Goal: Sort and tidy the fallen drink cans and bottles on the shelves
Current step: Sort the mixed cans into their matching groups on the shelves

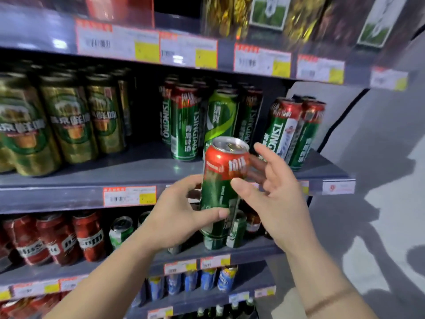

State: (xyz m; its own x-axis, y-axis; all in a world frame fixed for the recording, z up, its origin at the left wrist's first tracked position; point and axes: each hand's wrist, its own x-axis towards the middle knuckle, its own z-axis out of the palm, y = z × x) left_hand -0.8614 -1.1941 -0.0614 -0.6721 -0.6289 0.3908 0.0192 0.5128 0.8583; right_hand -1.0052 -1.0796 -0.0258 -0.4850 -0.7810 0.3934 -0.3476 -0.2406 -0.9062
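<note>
Green-and-red can [222,180] upright, gripped low by left hand [181,217], right hand [273,192] spread open, thumb touching, shelf gap [147,162] up-left.

One head-worn wide-angle view only, facing forward and slightly down at store shelves [147,171] close ahead. Shelf rows bowed across the frame, floor [379,180] at right, both forearms entering from the lower edge, very near the lens.

Left grip [184,215] curled, right [273,192] splayed
</note>
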